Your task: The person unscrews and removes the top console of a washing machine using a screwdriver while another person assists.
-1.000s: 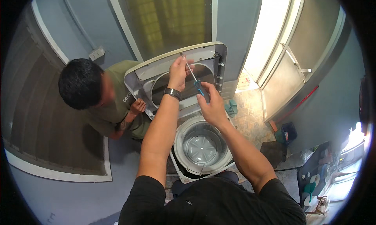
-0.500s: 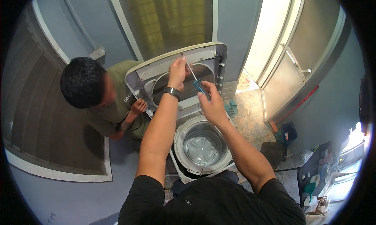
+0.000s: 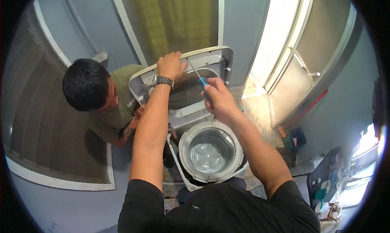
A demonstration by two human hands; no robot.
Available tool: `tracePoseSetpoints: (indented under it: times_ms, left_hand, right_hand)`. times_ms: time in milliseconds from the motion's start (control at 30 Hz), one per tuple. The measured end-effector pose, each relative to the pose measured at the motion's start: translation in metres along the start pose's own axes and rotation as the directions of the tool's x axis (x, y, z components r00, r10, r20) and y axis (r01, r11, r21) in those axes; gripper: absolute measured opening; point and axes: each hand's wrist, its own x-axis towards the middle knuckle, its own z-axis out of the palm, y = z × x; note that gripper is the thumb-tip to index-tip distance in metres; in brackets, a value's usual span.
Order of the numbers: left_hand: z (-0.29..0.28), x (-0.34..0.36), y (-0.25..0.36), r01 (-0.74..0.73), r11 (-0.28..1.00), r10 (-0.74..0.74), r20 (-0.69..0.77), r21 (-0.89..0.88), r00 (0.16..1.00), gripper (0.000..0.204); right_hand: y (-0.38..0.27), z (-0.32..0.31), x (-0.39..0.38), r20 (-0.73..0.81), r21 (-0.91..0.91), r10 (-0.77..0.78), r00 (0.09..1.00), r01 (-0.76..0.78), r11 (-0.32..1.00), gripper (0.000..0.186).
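**A:** Two hands up on the raised washer lid panel [image 3: 185,80]. Left hand [image 3: 170,65] lies on its top edge, fingers spread flat over it. Right hand [image 3: 217,99] has its fingers wrapped tight around a blue-handled screwdriver [image 3: 199,76], tip against the panel.

**B:** Anything crowding them?

**A:** Open drum [image 3: 211,152] sits right below, and another person [image 3: 97,97] crouches beside the panel on the left.

A co-worker [image 3: 95,97] in an olive shirt is crouching at left beside a grey rug [image 3: 44,123]. Yellow-green curtain [image 3: 174,18] is hanging behind glass at top. White door [image 3: 302,66] is standing open at right, a red stick [image 3: 308,109] leaning near it. A dark blue bin [image 3: 298,137] is sitting on the tiled floor [image 3: 260,111].
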Motion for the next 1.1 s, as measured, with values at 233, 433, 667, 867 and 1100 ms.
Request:
tracePoseSetpoints:
  times_ms: [233,433,667,867,1100]
  left_hand:
    - [0.001,-0.007,0.0,0.049,0.999,-0.049,-0.046,-0.002,0.998,0.045]
    - [0.009,-0.016,0.007,-0.125,0.985,0.078,-0.334,-0.123,0.939,0.036]
    - [0.01,-0.02,0.0,-0.186,0.982,0.153,-0.393,-0.046,0.907,0.028]
    - [0.015,-0.019,0.005,-0.199,0.976,0.147,-0.41,-0.088,0.9,0.021]
    - [0.029,-0.022,-0.016,-0.355,0.927,0.363,-0.512,0.118,0.778,0.022]
  right_hand:
    - [0.009,0.008,-0.004,0.257,-0.961,-0.51,0.821,0.273,-0.044,0.049]
    - [0.016,-0.014,0.0,-0.04,0.377,0.076,0.996,-0.055,0.925,0.041]
    - [0.025,0.004,0.0,-0.127,-0.059,-0.045,0.991,0.037,0.998,0.045]
    - [0.018,-0.015,0.014,-0.026,0.377,0.275,0.961,-0.246,0.893,0.025]
    - [0.005,-0.01,0.024,0.032,-0.044,0.264,0.964,-0.263,0.964,0.027]
